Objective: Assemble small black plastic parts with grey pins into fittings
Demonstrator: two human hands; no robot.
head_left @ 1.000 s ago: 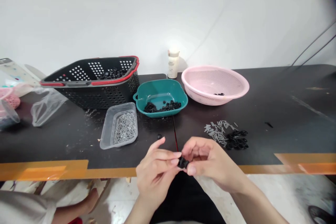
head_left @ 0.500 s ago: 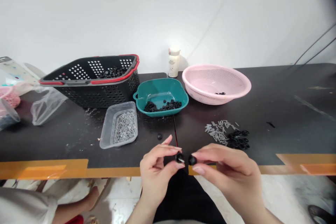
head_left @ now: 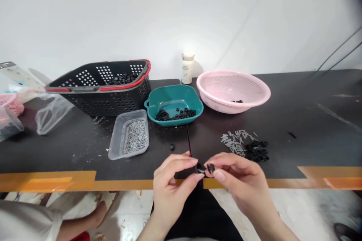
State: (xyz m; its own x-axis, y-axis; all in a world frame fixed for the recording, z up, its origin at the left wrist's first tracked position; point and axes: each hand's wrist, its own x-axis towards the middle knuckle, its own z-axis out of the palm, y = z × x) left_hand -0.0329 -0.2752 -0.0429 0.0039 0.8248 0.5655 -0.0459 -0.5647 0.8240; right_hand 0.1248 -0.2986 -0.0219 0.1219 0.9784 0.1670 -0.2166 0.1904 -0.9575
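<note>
Between thumb and fingers, my left hand (head_left: pixel 175 182) pinches a black ring-shaped part (head_left: pixel 198 168) with a thin silver pin sticking out of it. My right hand (head_left: pixel 244 179) grips a small black cap (head_left: pixel 210 168) by its edge, its side turned toward the ring-shaped part. The two pieces are close together above the table's front edge; whether they touch I cannot tell. One loose black cap (head_left: pixel 172 147) lies on the table beyond my left hand. Past my right hand are a pile of silver pins (head_left: pixel 234 141) and several black ring-shaped parts (head_left: pixel 257 151).
A clear tub (head_left: pixel 115 145) holds silver pins. Behind it stand a black basket (head_left: pixel 96 99), a teal basin (head_left: pixel 175 99) and a pink strainer (head_left: pixel 217 103), each with black parts inside. A white bottle (head_left: pixel 187 69) stands by the wall. Another person's arm (head_left: pixel 82 222) shows lower left.
My hands have come closer together. The cap in my right hand has turned so its side shows, and the ring-shaped part has shifted slightly right.
</note>
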